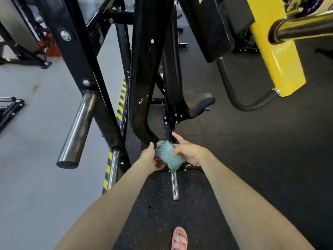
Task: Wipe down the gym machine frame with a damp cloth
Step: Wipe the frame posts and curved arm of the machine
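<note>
Your grip is two-handed on the cloth [168,156], just below the centre of the frame. Your left hand [151,157] cups it from the left, thumb raised along its side and fingers curled beneath. Your right hand [189,152] closes on it from the right, with the forefinger held out straight towards the machine; how firmly the other fingers clamp cannot be told.

Cloth: pale blue-green, coarse knobbly weave, bunched into a thick roll rather than spread flat. Its upper end touches the lower end of the curved frame bar [144,78]. Whether it is damp cannot be judged.

Curved frame bar: glossy black, running from the top centre down to your hands, with small pale marks on its face.

Left of it stands a black upright [75,51] with two bolt heads and a steel peg [75,132] angled towards the lower left. A thin chrome peg [174,184] lies below the cloth. A yellow arm [275,56] fills the upper right, and a dark seat pad [200,103] sits right of centre. Yellow-and-black hazard tape [122,98] divides the grey floor [36,177] on the left from the speckled rubber floor [252,159] on the right. A pink sandal [179,238] shows at the bottom edge.
</note>
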Motion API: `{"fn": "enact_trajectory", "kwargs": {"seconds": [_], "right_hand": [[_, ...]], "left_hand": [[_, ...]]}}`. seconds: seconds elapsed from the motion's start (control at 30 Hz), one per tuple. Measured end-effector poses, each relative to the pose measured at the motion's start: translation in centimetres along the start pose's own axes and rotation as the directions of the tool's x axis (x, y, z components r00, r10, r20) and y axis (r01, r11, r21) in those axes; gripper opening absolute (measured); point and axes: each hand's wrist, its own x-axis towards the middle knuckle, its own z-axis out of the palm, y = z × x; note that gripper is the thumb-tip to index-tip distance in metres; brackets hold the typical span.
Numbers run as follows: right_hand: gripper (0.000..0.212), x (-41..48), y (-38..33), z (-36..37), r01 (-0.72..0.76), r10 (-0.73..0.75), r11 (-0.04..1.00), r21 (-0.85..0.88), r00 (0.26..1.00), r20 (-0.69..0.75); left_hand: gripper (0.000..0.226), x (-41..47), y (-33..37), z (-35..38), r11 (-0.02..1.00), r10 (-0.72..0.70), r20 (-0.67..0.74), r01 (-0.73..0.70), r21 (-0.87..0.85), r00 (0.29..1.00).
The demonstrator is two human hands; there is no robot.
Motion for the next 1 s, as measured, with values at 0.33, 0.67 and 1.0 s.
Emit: {"fn": "enact_trajectory", "kwargs": {"seconds": [0.33, 0.67, 1.0], "right_hand": [[0.043, 1.2, -2.7, -5.1, 0.058, -0.059, 0.998, 0.028, 0.998, 0.022], [0.015, 3.3, -5.2, -5.0, 0.172, -0.152, 0.980, -0.104, 0.972, 0.180], [0.035, 4.5, -6.0, -6.5, 0.097, -0.096, 0.995, 0.005, 0.984, 0.147]], "left_hand": [[0.024, -0.4, 1.0, 2.2, 0.967, 0.029, 0.249, 0.036, -0.251, 0.968], [0.050, -2.4, 2.0, 2.0, 1.000, -0.003, 0.435, 0.014, -0.023, 0.900], [0.019, -0.9, 2.9, 1.1, 0.907, 0.257, 0.235, -0.318, 0.275, 0.937]]}}
